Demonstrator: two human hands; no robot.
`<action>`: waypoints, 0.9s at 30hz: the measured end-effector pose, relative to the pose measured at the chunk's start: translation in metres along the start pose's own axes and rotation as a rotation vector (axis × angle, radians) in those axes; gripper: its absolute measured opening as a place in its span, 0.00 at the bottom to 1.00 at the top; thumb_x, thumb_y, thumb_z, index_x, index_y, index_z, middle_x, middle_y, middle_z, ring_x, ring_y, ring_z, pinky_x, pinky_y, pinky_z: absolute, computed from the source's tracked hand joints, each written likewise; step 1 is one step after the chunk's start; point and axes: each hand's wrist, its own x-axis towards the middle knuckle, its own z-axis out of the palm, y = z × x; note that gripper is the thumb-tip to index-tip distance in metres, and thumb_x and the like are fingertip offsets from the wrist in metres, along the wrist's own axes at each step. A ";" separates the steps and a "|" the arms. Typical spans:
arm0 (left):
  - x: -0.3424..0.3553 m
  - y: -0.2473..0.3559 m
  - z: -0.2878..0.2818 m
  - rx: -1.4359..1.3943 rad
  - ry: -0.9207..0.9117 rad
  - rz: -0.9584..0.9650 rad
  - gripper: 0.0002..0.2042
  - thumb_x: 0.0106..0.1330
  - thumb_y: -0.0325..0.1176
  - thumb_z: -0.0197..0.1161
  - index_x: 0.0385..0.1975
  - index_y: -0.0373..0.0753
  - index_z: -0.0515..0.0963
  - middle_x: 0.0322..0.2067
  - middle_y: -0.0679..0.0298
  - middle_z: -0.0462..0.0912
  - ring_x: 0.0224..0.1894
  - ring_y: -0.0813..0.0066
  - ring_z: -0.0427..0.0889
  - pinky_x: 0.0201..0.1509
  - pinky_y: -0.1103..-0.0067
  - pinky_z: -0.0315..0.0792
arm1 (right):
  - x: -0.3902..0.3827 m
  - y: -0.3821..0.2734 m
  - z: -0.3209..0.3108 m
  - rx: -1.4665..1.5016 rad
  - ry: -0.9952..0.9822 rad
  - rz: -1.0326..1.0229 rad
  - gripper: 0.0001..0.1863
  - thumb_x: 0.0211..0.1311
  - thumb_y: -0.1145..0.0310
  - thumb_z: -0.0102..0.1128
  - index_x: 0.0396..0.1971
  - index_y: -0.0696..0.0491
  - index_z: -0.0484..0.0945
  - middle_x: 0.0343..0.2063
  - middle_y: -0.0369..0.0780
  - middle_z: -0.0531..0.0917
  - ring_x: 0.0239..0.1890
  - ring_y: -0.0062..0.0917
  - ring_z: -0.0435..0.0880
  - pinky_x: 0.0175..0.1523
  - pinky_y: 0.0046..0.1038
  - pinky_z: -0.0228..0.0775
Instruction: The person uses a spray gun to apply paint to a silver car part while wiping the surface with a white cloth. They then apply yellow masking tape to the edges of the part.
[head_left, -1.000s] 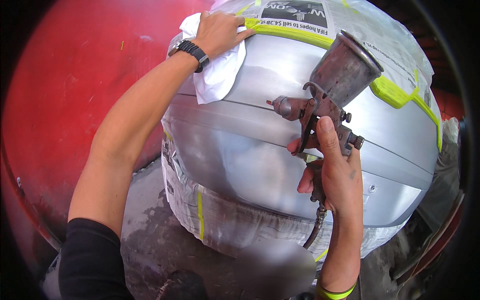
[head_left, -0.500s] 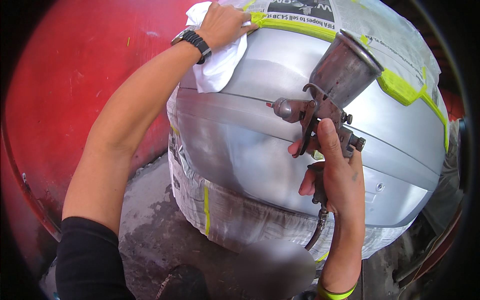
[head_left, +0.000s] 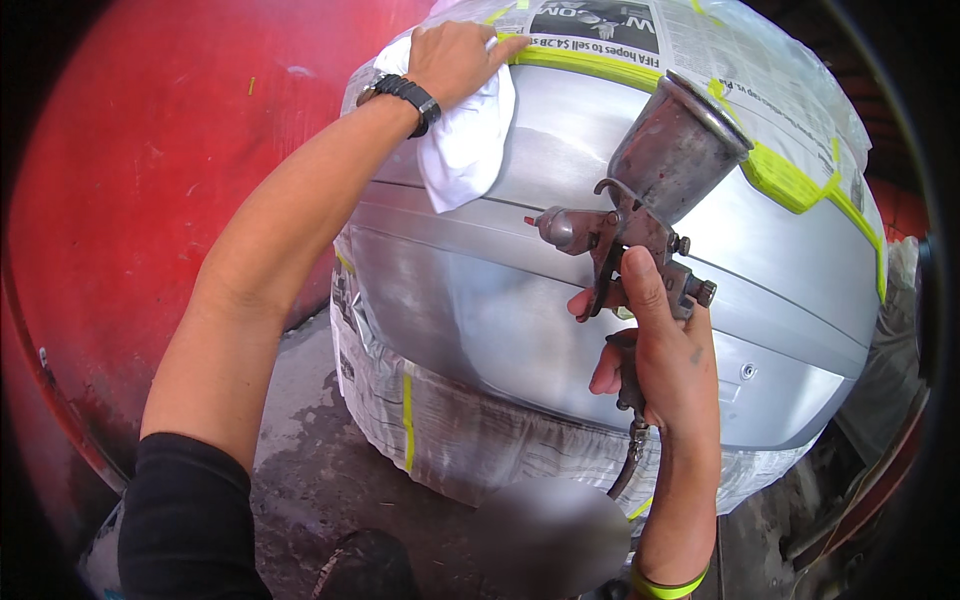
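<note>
Although the dark fisheye rim cut off the outer scene, the curved silver panel dominated the view, its right-centre part screened by the tool and arm before it. A red surface filled the left side, its full extent outside the view. Grey floor showed below, partly covered by a blurred oval patch whose subject could not be made out. Newspaper masking covered the panel's top and ran out of view at the upper edge. The dark sleeve on the left arm was cut by the lower edge. The spray gun stood in front of the panel, nozzle toward the left and cup leaning to the upper right; the cup's contents were not visible. The right hand was closed around its handle, concealing most of it, and whether the trigger was pressed could not be determined. The left hand lay over a white cloth at the panel's upper left; whether its fingers gripped the cloth or merely pressed it could not be told. Yellow-green tape edged the masking, its left end hidden near that hand. A thin hose hung from the handle and disappeared behind the oval.
</note>
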 end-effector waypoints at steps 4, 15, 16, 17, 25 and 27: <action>0.000 -0.031 0.000 -0.120 -0.014 0.199 0.23 0.67 0.55 0.61 0.41 0.40 0.90 0.31 0.49 0.88 0.34 0.53 0.86 0.43 0.61 0.77 | -0.003 0.000 0.000 -0.009 0.010 0.009 0.30 0.77 0.43 0.52 0.51 0.60 0.79 0.31 0.44 0.87 0.09 0.22 0.76 0.13 0.21 0.66; -0.005 -0.009 0.004 -0.017 0.059 0.067 0.23 0.59 0.54 0.68 0.42 0.40 0.89 0.31 0.51 0.88 0.31 0.53 0.86 0.40 0.63 0.77 | -0.003 0.010 -0.004 0.033 0.006 0.018 0.31 0.77 0.43 0.52 0.51 0.61 0.79 0.30 0.45 0.87 0.09 0.23 0.75 0.13 0.21 0.67; -0.004 -0.008 0.004 -0.005 0.056 0.061 0.23 0.59 0.54 0.68 0.44 0.42 0.89 0.30 0.53 0.88 0.31 0.56 0.86 0.39 0.64 0.77 | -0.004 0.010 -0.005 0.025 0.012 0.018 0.31 0.77 0.43 0.52 0.51 0.62 0.79 0.30 0.45 0.87 0.09 0.23 0.75 0.13 0.21 0.67; -0.003 -0.007 0.005 0.008 0.052 0.055 0.23 0.59 0.55 0.68 0.46 0.44 0.90 0.29 0.54 0.89 0.32 0.58 0.87 0.39 0.64 0.76 | -0.004 0.011 -0.006 0.023 0.015 0.013 0.31 0.77 0.43 0.53 0.51 0.62 0.79 0.30 0.45 0.87 0.09 0.23 0.76 0.13 0.21 0.67; 0.003 -0.016 0.012 0.136 0.109 0.223 0.22 0.65 0.58 0.67 0.38 0.43 0.90 0.21 0.55 0.85 0.24 0.56 0.84 0.31 0.63 0.74 | -0.001 0.020 -0.007 0.060 0.006 0.028 0.31 0.76 0.43 0.53 0.50 0.62 0.79 0.30 0.45 0.87 0.09 0.23 0.76 0.13 0.22 0.68; 0.003 -0.015 0.008 0.103 0.078 0.184 0.23 0.64 0.59 0.68 0.38 0.42 0.90 0.21 0.54 0.85 0.23 0.57 0.84 0.32 0.64 0.75 | -0.001 0.021 -0.006 0.056 0.012 0.030 0.31 0.76 0.43 0.53 0.50 0.62 0.79 0.30 0.45 0.87 0.09 0.23 0.76 0.13 0.22 0.67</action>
